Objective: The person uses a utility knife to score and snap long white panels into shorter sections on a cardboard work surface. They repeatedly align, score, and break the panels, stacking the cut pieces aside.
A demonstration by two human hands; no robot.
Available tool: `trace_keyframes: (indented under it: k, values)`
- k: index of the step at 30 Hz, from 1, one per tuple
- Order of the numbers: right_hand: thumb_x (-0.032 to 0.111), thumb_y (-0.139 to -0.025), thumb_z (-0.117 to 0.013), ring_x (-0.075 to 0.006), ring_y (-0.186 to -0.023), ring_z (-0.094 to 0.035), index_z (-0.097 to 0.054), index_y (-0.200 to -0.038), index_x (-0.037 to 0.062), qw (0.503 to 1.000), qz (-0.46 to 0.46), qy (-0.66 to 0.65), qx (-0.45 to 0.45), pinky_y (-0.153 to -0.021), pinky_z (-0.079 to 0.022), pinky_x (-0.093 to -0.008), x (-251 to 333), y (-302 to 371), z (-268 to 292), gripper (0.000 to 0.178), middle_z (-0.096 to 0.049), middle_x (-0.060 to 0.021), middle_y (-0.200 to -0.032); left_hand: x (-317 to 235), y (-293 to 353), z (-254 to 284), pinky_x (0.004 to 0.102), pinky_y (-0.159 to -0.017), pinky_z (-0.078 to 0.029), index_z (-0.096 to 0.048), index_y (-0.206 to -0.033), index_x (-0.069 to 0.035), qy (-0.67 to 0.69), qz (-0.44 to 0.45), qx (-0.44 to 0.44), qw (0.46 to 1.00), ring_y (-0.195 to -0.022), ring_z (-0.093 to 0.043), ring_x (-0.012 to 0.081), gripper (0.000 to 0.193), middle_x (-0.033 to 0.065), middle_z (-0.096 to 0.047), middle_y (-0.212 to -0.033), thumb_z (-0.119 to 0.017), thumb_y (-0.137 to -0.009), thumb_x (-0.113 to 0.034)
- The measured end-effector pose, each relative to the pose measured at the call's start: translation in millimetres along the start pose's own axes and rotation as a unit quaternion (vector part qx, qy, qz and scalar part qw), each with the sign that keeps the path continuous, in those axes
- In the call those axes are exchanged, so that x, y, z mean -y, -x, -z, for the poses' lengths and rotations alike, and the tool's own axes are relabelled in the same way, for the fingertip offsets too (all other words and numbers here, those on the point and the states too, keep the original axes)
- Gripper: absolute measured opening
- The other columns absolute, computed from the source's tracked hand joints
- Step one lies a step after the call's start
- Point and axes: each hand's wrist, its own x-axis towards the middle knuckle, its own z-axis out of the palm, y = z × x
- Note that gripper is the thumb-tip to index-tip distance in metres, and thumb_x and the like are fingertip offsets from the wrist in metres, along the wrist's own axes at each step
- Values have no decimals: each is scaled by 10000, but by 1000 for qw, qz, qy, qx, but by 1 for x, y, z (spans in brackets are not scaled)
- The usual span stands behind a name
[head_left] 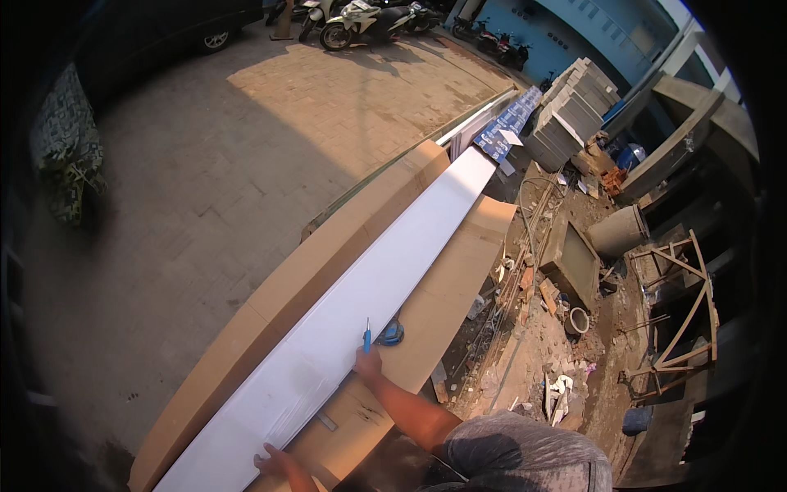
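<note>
A stack of long white panels lies in a long open cardboard box and runs from the lower left toward the upper right. My right hand is closed around a slim blue knife, its thin tip pointing away over the panel's right edge. Nearer to me, my left hand rests at that same edge with fingers apart, holding nothing. Just right of the knife, on the cardboard, sits a rounded blue and black tape measure. A small flat grey piece lies beside the stack, between my hands.
Blue printed wrapping covers the panels' far end. Stacked grey blocks stand beyond it. To the right are rubble, a wooden trough, a concrete pipe and a wooden frame. Motorcycles are parked on the paving.
</note>
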Motion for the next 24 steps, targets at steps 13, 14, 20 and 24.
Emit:
trace_keyframes:
  k: [13, 14, 20, 24]
  values:
    - [300, -992, -694, -166, -686, -596, -678, -1107, 41, 984, -21, -145, 97, -537, -541, -366, 9, 17, 6, 284, -604, -45, -874, -15, -11, -10, 471, -1093, -538, -526, -1512, -90, 527, 429, 156, 717, -1305, -622, 315, 650, 78, -610, -1500, -598, -1066, -557]
    - [286, -1000, -695, -153, -683, -584, -678, -1123, 38, 982, -10, -143, 124, -535, -532, -348, 17, 20, 21, 278, -618, -46, -912, -20, -4, -2, 471, -1095, -539, -545, -1498, -90, 561, 416, 170, 695, -1306, -623, 309, 656, 73, -623, -1488, -646, -1041, -550]
    - [296, -1026, -690, -138, -861, -614, -704, -1211, 48, 931, 21, -205, 301, -657, -561, -310, 63, 36, 87, 310, -677, -42, -1128, -38, 16, 37, 469, -1106, -546, -597, -1454, -61, 717, 314, 207, 587, -1302, -640, 296, 648, 71, -669, -1446, -773, -988, -474]
    - [372, -973, -745, -228, -1173, -591, -695, -1365, 128, 893, -4, -289, 344, -1009, -524, -446, 152, 45, 141, 464, -599, -47, -1407, -104, 62, 111, 465, -1037, -591, -645, -1349, -75, 714, 273, 239, 599, -1213, -682, 272, 546, 53, -715, -1341, -839, -947, -389]
